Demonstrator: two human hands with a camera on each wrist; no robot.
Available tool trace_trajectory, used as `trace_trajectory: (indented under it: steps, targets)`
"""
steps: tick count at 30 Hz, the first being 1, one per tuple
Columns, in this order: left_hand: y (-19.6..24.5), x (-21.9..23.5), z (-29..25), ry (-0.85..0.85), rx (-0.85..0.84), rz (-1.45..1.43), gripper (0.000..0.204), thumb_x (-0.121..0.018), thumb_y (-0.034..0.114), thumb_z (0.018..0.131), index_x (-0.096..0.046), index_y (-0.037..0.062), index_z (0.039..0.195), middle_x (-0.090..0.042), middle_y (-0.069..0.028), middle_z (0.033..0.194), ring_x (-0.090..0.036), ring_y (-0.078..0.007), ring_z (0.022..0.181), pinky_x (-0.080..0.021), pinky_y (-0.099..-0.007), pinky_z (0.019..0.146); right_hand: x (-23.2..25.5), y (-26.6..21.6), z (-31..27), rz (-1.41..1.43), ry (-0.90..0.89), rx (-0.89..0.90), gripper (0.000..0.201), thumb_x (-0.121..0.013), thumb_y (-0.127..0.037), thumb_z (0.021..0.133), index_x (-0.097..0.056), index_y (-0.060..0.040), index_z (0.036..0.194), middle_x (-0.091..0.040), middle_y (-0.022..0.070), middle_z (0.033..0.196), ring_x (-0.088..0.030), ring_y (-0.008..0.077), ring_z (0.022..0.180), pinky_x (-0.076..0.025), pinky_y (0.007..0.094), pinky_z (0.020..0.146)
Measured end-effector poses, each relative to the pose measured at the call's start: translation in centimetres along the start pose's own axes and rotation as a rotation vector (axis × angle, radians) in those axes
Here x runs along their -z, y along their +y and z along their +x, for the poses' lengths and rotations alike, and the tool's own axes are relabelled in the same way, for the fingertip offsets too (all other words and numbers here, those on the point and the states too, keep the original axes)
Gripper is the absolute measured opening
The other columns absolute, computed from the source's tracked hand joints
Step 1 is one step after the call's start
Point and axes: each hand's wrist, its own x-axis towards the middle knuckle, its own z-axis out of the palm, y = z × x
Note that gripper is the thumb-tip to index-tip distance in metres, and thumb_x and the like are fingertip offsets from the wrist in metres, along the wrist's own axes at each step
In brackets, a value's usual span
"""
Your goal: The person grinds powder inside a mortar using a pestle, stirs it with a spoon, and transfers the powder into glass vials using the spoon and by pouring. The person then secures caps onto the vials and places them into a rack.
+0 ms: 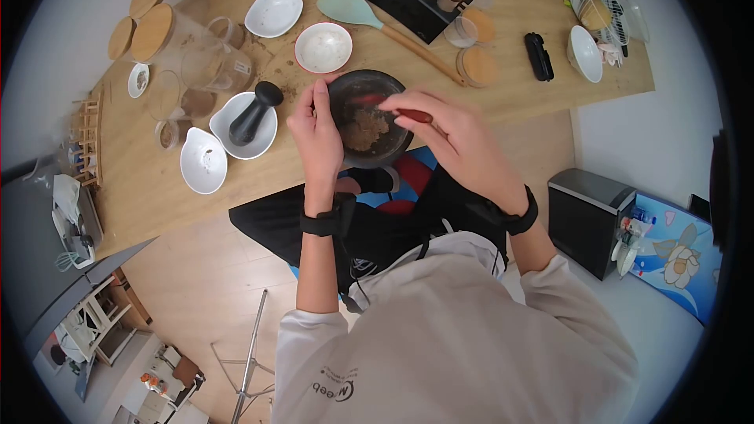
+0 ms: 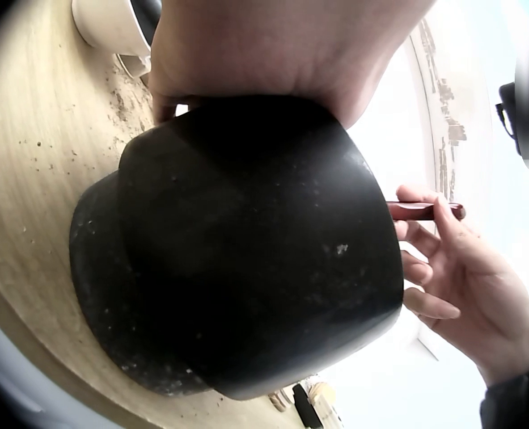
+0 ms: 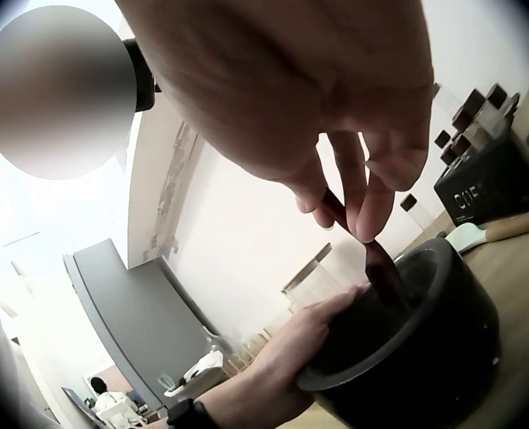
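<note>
A black mortar (image 1: 372, 159) stands at the table's front edge, with brown powder (image 1: 366, 130) clumped inside it. My left hand (image 1: 318, 137) holds the mortar by its left side, fingers at the rim. Between thumb and fingers, my right hand (image 1: 452, 137) pinches a small red-brown spoon (image 3: 381, 268), whose lower end dips into the bowl. The powder is hidden in both wrist views. Left of the mortar, a black pestle (image 1: 253, 119) leans in a white spouted bowl (image 1: 269, 141). Another white spouted bowl (image 1: 203, 173) is beside it.
Behind the mortar are a red-rimmed bowl (image 1: 323, 48), a white dish (image 1: 273, 13) and a pale green spatula (image 1: 353, 9). A black spice rack (image 1: 400, 0) holds several jars. Lidded clear containers (image 1: 212, 67) stand at the left, and a black case (image 1: 539, 56) lies right.
</note>
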Motion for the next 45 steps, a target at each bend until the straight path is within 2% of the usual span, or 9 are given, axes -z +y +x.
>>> trace_trajectory:
  steps: [6,9,15,20,23,29,36,39,45]
  targets:
    - [-0.3,-0.1,0.1,0.002,0.004,-0.016,0.036,-0.052,0.023,0.116,-0.075,-0.0055,0.115,-0.076,-0.0085,0.09,-0.066,-0.0104,0.085,-0.053,-0.0292,0.078,0.1,0.2,-0.3,-0.15,-0.125,0.108,0.02,-0.067,-0.008,0.101,-0.072,-0.0056,0.12,-0.07,0.0103,0.106,-0.07,0.0314,0.088,-0.052,0.0392,0.073]
    - [-0.5,0.0,0.2,0.009,-0.005,-0.019,0.036,-0.052,0.023,0.116,-0.075,-0.0054,0.115,-0.076,-0.0083,0.091,-0.065,-0.0105,0.085,-0.053,-0.029,0.078,-0.2,0.4,-0.1,-0.059,0.047,0.042,0.02,-0.067,-0.009,0.102,-0.072,-0.0053,0.121,-0.07,0.0105,0.106,-0.07,0.0312,0.088,-0.053,0.0413,0.074]
    - [-0.5,0.1,0.1,-0.015,0.03,-0.082,0.038,-0.053,0.026,0.116,-0.075,-0.0047,0.117,-0.075,-0.0045,0.096,-0.063,-0.0089,0.088,-0.051,-0.0265,0.081,0.5,-0.6,-0.5,-0.096,-0.165,0.028,0.023,-0.066,-0.002,0.101,-0.071,-0.0003,0.123,-0.071,0.0118,0.11,-0.07,0.0286,0.096,-0.055,0.0346,0.082]
    - [-0.7,0.2,0.2,-0.041,0.057,-0.068,0.039,-0.054,0.029,0.116,-0.074,-0.0042,0.119,-0.073,-0.0016,0.098,-0.061,-0.007,0.091,-0.05,-0.0246,0.084,-0.2,-1.3,-1.0,-0.002,0.04,0.034,0.018,-0.067,-0.01,0.102,-0.071,-0.0028,0.118,-0.069,0.0113,0.104,-0.07,0.0314,0.084,-0.054,0.0409,0.073]
    - [-0.6,0.0,0.3,-0.014,0.019,-0.088,0.038,-0.052,0.027,0.116,-0.075,-0.004,0.116,-0.076,-0.0055,0.096,-0.064,-0.0095,0.088,-0.052,-0.0273,0.082,-0.7,-1.5,-0.9,-0.124,-0.128,0.017,0.017,-0.068,-0.009,0.102,-0.071,-0.0025,0.117,-0.069,0.0117,0.103,-0.07,0.0306,0.085,-0.054,0.039,0.074]
    - [-0.4,0.2,0.1,-0.039,0.047,-0.115,0.038,-0.052,0.027,0.117,-0.074,-0.004,0.116,-0.076,-0.0061,0.098,-0.065,-0.0101,0.09,-0.053,-0.0278,0.084,0.1,-1.1,-1.1,-0.015,0.023,0.024,0.016,-0.068,-0.005,0.101,-0.071,-0.0019,0.117,-0.068,0.0118,0.1,-0.066,0.0298,0.081,-0.051,0.0367,0.073]
    - [-0.5,0.2,0.2,-0.025,0.025,-0.123,0.038,-0.051,0.026,0.117,-0.074,-0.0043,0.116,-0.076,-0.005,0.098,-0.063,-0.0093,0.089,-0.053,-0.0277,0.083,0.0,-1.0,-1.0,-0.217,-0.073,0.03,0.015,-0.068,-0.01,0.101,-0.07,-0.0031,0.115,-0.071,0.0111,0.102,-0.07,0.034,0.088,-0.055,0.0399,0.076]
    - [-0.5,0.4,0.0,-0.026,0.058,-0.087,0.038,-0.052,0.027,0.117,-0.074,-0.0043,0.117,-0.075,-0.0036,0.101,-0.062,-0.0084,0.092,-0.052,-0.0263,0.085,0.4,-1.3,-0.9,-0.23,0.186,0.023,0.017,-0.07,-0.012,0.1,-0.071,-0.0056,0.115,-0.07,0.0114,0.1,-0.07,0.0344,0.086,-0.054,0.0414,0.074]
    - [-0.2,-0.1,0.1,-0.032,0.053,-0.108,0.037,-0.053,0.027,0.117,-0.074,-0.0039,0.117,-0.073,-0.0026,0.098,-0.061,-0.0079,0.09,-0.05,-0.0257,0.084,0.1,-1.2,-1.2,-0.31,0.044,0.039,0.014,-0.07,-0.012,0.1,-0.07,-0.0045,0.112,-0.07,0.0122,0.097,-0.07,0.0341,0.086,-0.054,0.0412,0.073]
